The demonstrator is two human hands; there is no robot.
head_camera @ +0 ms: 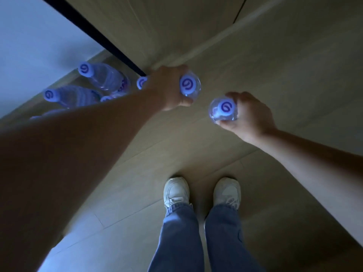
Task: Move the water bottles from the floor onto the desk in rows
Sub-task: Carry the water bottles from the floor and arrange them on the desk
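While the view looks straight down at a wooden floor, two bare arms reach forward. At eleven o'clock of centre, the left hand has its fingers wrapped around a clear water bottle, its white cap facing up. At one o'clock, the right hand grips a second bottle the same way. More bottles stand grouped on the floor at ten o'clock, beside a black leg. White shoes sit at six o'clock.

Clear glossy plastic bottles with smooth matt caps stand on a matt wood-grain floor.
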